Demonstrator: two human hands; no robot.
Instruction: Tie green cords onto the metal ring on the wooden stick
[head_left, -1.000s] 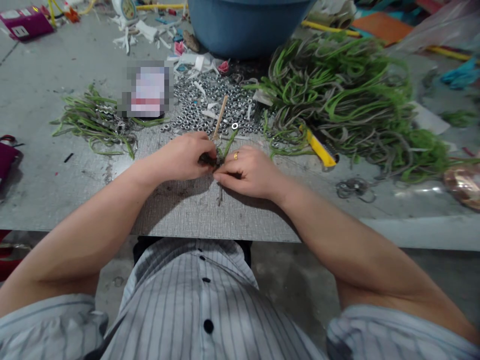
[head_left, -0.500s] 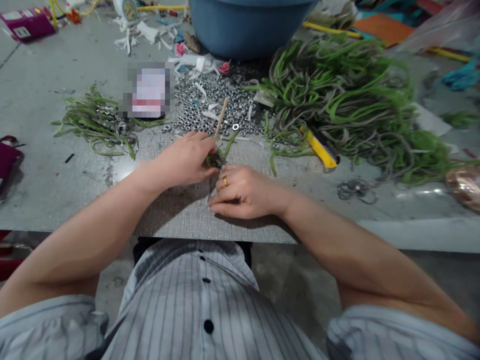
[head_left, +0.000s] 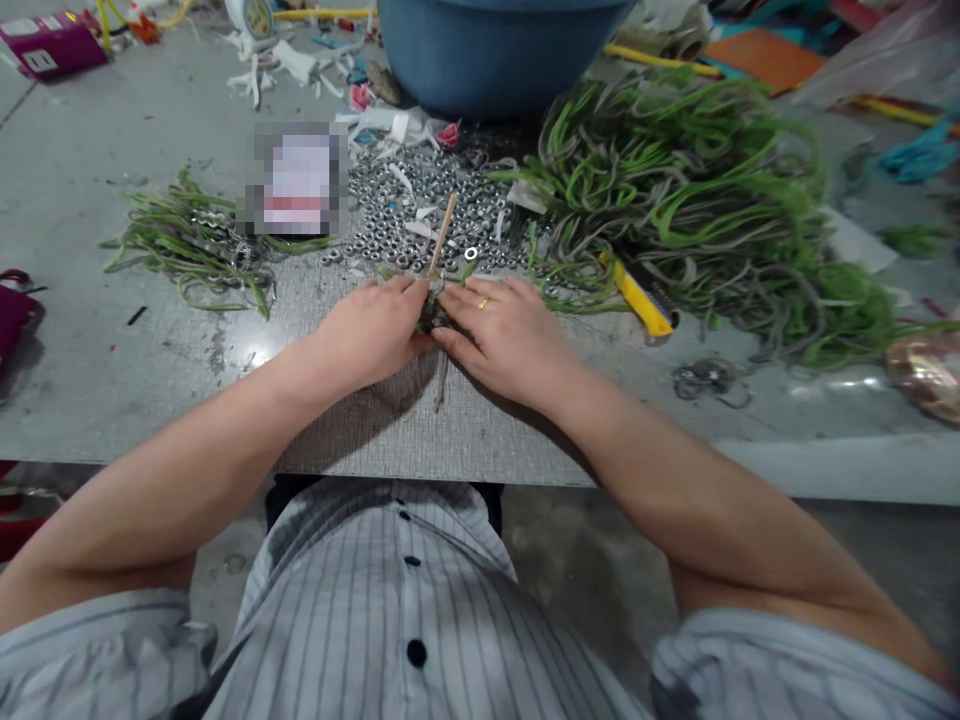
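My left hand (head_left: 375, 335) and my right hand (head_left: 504, 335) meet at the middle of the grey table (head_left: 112, 350), both pinched on a small dark green cord piece (head_left: 429, 318) between the fingertips. A thin end of the cord (head_left: 441, 385) trails toward me under the hands. A gold ring shows on my right hand. A thin wooden stick (head_left: 442, 235) stands just beyond the hands, at the near edge of a heap of small metal nuts (head_left: 420, 215).
A large tangle of green and grey cords (head_left: 697, 200) fills the right side. A smaller bundle of cords (head_left: 191, 250) lies left. A yellow utility knife (head_left: 637, 295) lies right of my hands. A blue tub (head_left: 495, 50) stands at the back. A blurred card (head_left: 296, 180) lies by the nuts.
My right hand had pulled back toward me and has now moved forward again to join the left hand at the cord piece. The left hand stayed nearly in place.
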